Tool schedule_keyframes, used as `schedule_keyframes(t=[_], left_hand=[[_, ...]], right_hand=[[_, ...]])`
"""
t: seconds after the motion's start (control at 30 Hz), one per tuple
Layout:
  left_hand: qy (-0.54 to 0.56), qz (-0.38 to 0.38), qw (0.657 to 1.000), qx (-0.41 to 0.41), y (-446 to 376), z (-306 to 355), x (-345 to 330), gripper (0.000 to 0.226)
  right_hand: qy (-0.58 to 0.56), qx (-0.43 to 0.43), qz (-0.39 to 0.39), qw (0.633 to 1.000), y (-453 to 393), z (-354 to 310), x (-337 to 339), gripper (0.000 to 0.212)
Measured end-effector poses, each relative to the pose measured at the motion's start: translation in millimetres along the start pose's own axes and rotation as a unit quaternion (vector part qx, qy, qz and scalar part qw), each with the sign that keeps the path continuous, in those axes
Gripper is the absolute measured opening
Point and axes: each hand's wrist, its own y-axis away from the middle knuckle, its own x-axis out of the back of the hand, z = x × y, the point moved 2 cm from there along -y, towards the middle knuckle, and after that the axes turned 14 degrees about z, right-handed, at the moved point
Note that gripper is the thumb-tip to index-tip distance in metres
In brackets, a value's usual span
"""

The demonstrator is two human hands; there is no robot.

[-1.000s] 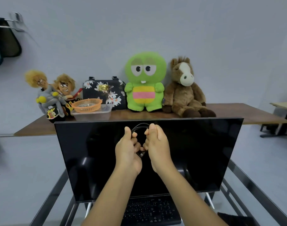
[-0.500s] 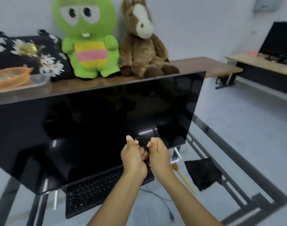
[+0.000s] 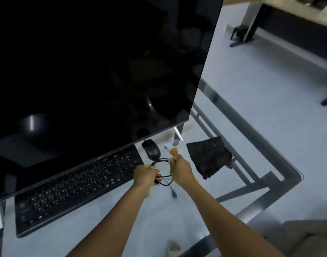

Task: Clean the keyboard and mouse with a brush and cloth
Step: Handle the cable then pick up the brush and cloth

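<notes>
A black keyboard (image 3: 79,184) lies on the glass desk under the monitor's lower edge. A black mouse (image 3: 151,150) sits just right of it. My left hand (image 3: 145,176) and my right hand (image 3: 179,168) are both closed on a coiled black cable (image 3: 164,179), held low over the desk right of the keyboard; its plug dangles below. A brush with orange bristles (image 3: 173,151) lies just beyond my right hand, its handle mostly hidden. A black cloth (image 3: 209,158) lies to the right.
A large dark monitor (image 3: 96,71) fills the upper left and overhangs the keyboard. The glass desk's corner (image 3: 296,175) is at the right. Another desk's legs (image 3: 248,30) stand on the floor beyond.
My view has swung down and right from the shelf of toys to the desk. Both hands have lowered with the coiled cable to just above the glass, by the mouse and brush.
</notes>
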Motion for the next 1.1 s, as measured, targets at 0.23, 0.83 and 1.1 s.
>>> schedule_keyframes(t=[0.23,0.83,1.1], left_hand=[[-0.326,0.08,0.896,-0.29,-16,-17,1,0.022],[-0.439,0.091,0.803,-0.393,-19,-29,-1,0.019],[-0.415,0.097,0.804,-0.415,-11,-27,11,0.022]], right_hand=[[0.102,0.106,0.048,0.988,-6,23,-22,0.012],[0.132,0.254,0.17,0.943,1,43,-32,0.021],[0.152,0.247,0.192,0.937,5,37,-34,0.022]])
